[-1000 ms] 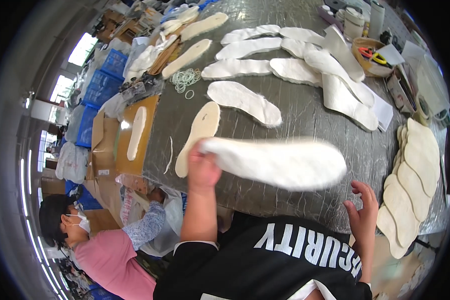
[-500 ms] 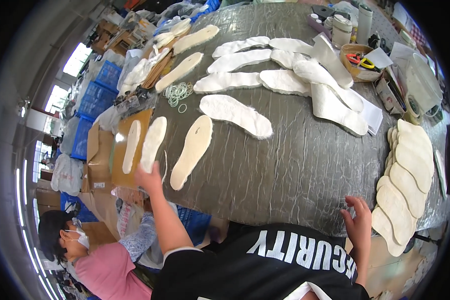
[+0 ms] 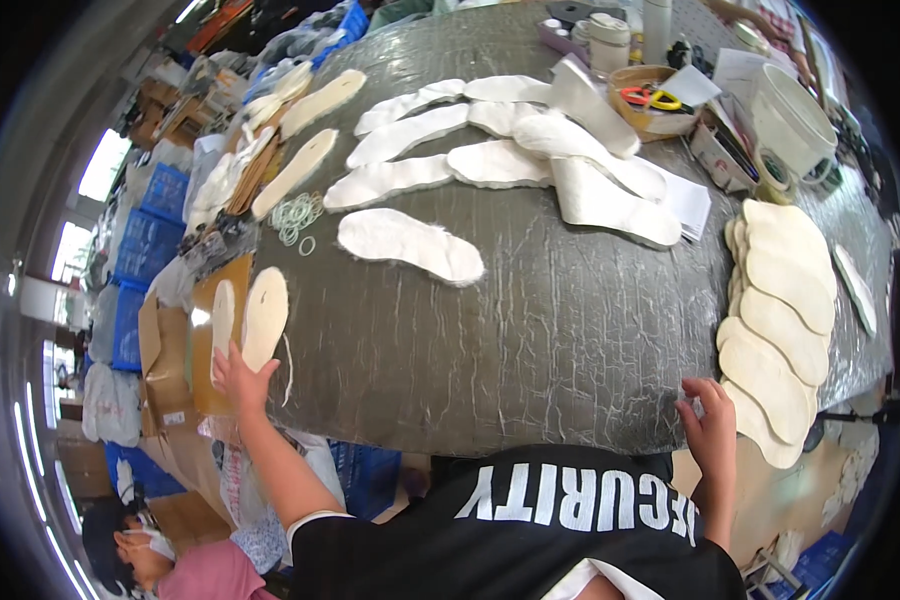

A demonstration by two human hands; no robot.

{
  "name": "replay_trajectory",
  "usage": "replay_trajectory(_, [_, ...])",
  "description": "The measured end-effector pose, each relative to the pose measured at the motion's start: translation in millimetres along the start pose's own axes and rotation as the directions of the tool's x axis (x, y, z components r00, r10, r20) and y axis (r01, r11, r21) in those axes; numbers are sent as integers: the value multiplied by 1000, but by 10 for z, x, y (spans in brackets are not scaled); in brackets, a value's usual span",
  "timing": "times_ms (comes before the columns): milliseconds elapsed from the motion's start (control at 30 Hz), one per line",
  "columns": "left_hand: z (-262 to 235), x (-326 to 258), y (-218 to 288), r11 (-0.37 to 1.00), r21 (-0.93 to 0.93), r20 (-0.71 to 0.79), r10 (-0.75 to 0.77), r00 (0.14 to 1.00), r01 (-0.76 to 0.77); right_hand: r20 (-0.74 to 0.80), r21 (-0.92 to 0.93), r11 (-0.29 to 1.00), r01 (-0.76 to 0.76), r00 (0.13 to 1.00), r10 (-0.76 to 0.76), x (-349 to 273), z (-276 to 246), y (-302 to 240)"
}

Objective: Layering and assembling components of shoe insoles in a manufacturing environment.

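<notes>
My left hand (image 3: 242,382) is at the table's left edge, fingers spread and thumb held out. Its fingers touch the lower end of a narrow pale insole (image 3: 223,318). Beside that, a cream insole (image 3: 266,315) with a small dark mark has its lower end near my thumb. Whether another insole lies beneath it is hidden. A thin white strip (image 3: 289,368) lies to its right. My right hand (image 3: 710,418) hovers at the near edge, loosely curved with nothing in it, left of an overlapping pile of cream insoles (image 3: 780,330).
Several fluffy white insoles (image 3: 410,245) lie across the table's far half. Pale rubber bands (image 3: 296,216) are at the left. A round box (image 3: 655,120) with scissors and a white bucket (image 3: 792,120) stand far right. A co-worker (image 3: 175,560) is at lower left.
The marked insole, earlier apart on the right, now lies where the fluffy middle one was, and that one no longer shows. My left hand has shifted to the narrow insole. The view has swung.
</notes>
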State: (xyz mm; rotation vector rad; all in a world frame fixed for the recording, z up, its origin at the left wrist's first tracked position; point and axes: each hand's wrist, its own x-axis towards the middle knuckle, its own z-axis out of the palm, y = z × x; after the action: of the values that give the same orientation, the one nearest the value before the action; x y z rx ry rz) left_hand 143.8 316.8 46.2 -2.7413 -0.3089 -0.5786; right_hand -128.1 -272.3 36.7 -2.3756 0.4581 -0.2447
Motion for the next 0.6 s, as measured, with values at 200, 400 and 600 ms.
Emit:
replay_trajectory(200, [-224, 25, 1499, 589, -690, -92, 506, 858, -421, 9, -59, 997, 43, 999, -42, 37, 20, -98])
replay_trajectory(400, [-353, -86, 2721, 383, -411, -292, 804, 518, -827, -64, -126, 987, 98, 992, -107, -103, -71, -45])
replay_trajectory(600, [-737, -538, 2883, -120, -500, -538, 819, 199, -858, -563, -51, 942, -331, 789, 247, -537, -473, 574])
